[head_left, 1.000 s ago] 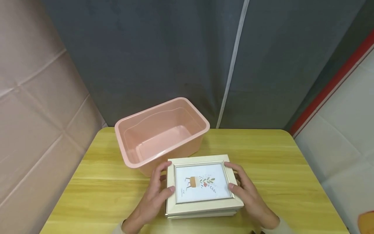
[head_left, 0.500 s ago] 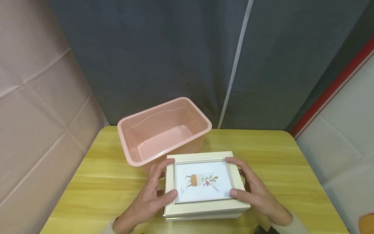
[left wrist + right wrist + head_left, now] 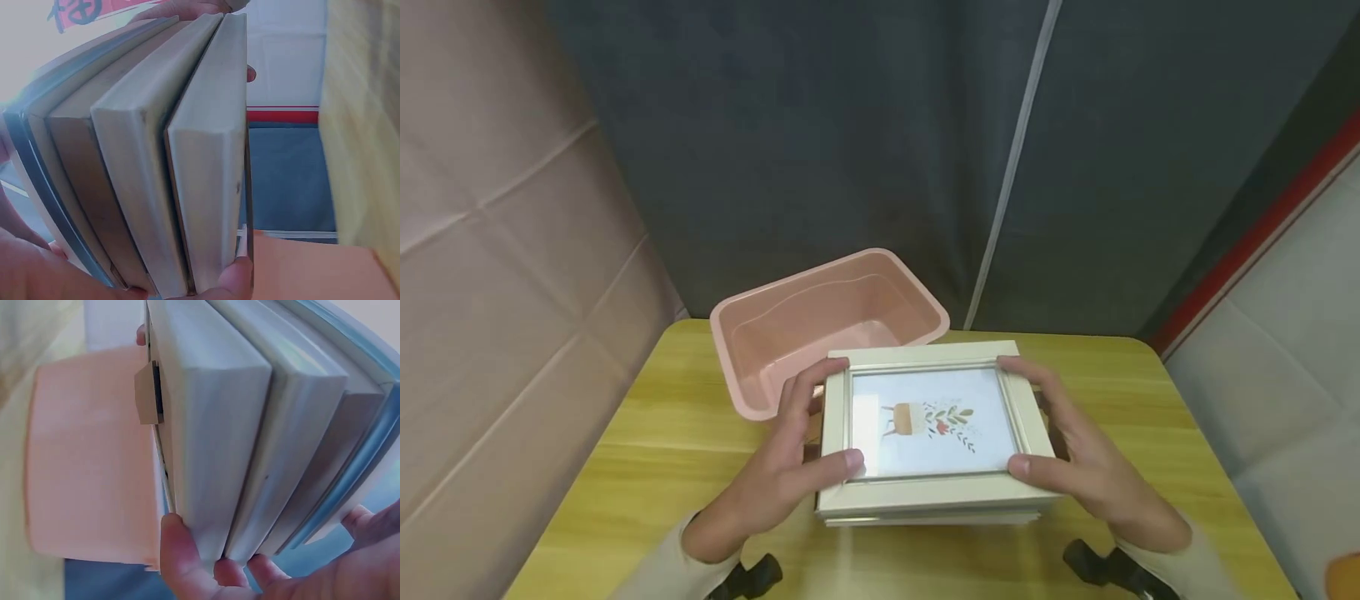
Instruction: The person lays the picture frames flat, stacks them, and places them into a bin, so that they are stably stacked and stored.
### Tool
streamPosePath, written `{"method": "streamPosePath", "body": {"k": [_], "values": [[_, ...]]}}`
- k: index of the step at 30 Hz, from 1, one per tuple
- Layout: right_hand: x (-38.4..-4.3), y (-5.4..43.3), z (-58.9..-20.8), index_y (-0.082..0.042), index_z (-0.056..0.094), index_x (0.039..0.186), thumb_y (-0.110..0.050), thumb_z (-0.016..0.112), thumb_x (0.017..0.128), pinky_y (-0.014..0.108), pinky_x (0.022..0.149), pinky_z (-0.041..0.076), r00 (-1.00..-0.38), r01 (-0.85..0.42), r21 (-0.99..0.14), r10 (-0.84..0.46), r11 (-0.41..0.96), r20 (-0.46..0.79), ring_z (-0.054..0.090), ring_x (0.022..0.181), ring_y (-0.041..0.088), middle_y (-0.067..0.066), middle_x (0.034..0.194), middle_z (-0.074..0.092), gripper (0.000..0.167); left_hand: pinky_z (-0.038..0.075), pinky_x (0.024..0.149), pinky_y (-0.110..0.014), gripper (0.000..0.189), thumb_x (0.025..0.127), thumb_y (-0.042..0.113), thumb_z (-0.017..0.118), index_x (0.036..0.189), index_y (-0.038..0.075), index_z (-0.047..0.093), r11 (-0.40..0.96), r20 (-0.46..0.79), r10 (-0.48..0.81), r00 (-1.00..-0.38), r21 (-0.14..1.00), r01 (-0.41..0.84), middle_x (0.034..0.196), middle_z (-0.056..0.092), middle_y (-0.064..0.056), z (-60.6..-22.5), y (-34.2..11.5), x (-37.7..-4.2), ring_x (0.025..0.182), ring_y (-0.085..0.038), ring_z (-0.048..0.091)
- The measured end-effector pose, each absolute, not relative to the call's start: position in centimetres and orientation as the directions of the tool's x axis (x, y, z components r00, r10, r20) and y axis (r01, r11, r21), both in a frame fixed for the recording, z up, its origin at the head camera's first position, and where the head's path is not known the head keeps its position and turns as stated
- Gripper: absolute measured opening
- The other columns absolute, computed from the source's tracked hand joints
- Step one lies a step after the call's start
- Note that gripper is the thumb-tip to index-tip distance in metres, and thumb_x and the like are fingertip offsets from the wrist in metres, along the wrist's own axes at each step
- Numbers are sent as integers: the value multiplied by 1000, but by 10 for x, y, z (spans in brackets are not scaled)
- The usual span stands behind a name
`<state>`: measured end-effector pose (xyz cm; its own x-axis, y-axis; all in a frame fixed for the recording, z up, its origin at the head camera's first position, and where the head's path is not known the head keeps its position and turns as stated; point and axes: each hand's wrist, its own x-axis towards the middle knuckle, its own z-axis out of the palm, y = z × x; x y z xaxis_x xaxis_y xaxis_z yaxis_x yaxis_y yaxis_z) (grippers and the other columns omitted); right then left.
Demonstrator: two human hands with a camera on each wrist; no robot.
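Both hands hold a stack of several cream picture frames [image 3: 932, 425], raised off the table, in the head view. The top frame shows a print of a plant in an orange-and-white pot, lying sideways. My left hand [image 3: 782, 467] grips the left side, its thumb over the front edge and fingers reaching underneath. On the opposite side, my right hand [image 3: 1090, 467] grips in the same way. Through the left wrist view, the frames' thick edges [image 3: 206, 137] lie layered against one another. A small brown tab [image 3: 147, 394] sticks out from the lowest frame in the right wrist view.
Behind the stack stands a pink plastic bin [image 3: 820, 312] at an angle, its near right part covered by the frames. Under everything is a wood-grain table [image 3: 647, 467]. A dark curtain [image 3: 820, 133] hangs behind it, and an orange object [image 3: 1343, 577] shows at the right edge.
Both hands have lifted the frame stack up and away toward the bin, so it now overlaps the bin's near rim. The head view has shifted slightly.
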<state>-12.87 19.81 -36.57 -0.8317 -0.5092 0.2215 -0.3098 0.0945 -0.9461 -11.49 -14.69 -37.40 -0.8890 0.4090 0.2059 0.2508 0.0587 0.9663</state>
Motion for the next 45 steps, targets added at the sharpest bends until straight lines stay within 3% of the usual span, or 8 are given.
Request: {"method": "streamPosePath", "body": {"k": [8, 12, 19, 30, 36, 40, 43, 45], "values": [[-151, 193, -328, -24, 24, 167, -4, 63, 87, 30, 96, 47, -843, -350, -931, -468, 103, 265, 38, 131, 36, 9, 159, 28, 91, 65, 86, -45, 77, 98, 19, 62, 164, 31, 24, 72, 259, 387, -885, 948, 309, 157, 26, -12, -338, -148, -131, 134, -44, 45], [-167, 185, -314, -29, 30, 165, -4, 59, 87, 30, 95, 48, -858, -326, -944, -437, 56, 270, 33, 132, 37, 5, 161, 26, 87, 63, 88, -47, 76, 100, 22, 59, 165, 34, 23, 107, 281, 357, -891, 935, 337, 157, 28, -10, -325, -152, -142, 134, -40, 41], [-199, 171, -301, -42, 40, 160, -4, 55, 88, 33, 90, 53, -884, -235, -972, -410, -26, 225, 35, 132, 35, 6, 162, 27, 83, 56, 95, -42, 76, 101, 23, 52, 167, 36, 18, 142, 245, 289, -926, 945, 295, 154, 33, -13, -315, -154, -165, 134, -37, 43], [-260, 153, -305, -40, 35, 164, -13, 49, 95, 40, 98, 47, -897, -136, -991, -425, 2, 122, 38, 136, 33, 5, 164, 27, 75, 62, 78, -27, 74, 105, 31, 48, 169, 38, 10, 81, 154, 161, -975, 982, 168, 157, 34, -12, -317, -155, -208, 117, -28, 63], [-301, 141, -315, -38, 37, 164, -14, 53, 95, 38, 91, 52, -890, -102, -995, -446, -11, 96, 46, 129, 30, 4, 164, 32, 75, 58, 81, -22, 76, 103, 34, 48, 169, 38, 10, 101, 134, 79, -988, 985, 141, 157, 34, -15, -329, -159, -236, 130, -26, 51], [-323, 132, -319, -39, 41, 162, -15, 57, 93, 35, 88, 52, -892, -95, -995, -446, 12, 79, 49, 126, 29, 6, 164, 35, 75, 48, 100, -31, 78, 100, 38, 50, 168, 44, 11, 167, 113, 13, -993, 979, 114, 159, 24, -14, -335, -162, -249, 141, -25, 30], [-337, 123, -324, -38, 45, 160, -14, 60, 92, 34, 85, 55, -896, -73, -997, -441, 31, 52, 54, 122, 30, 9, 159, 40, 74, 41, 107, -39, 79, 98, 38, 52, 166, 49, 14, 196, 78, -44, -996, 978, 68, 161, 23, -13, -341, -164, -257, 140, -27, 29], [-345, 117, -328, -36, 46, 159, -13, 61, 92, 31, 82, 57, -899, -54, -998, -437, 36, 32, 57, 118, 29, 11, 156, 44, 73, 45, 103, -38, 78, 98, 37, 52, 165, 52, 16, 187, 45, -76, -996, 982, 30, 162, 25, -12, -346, -167, -262, 134, -28, 37]]}}
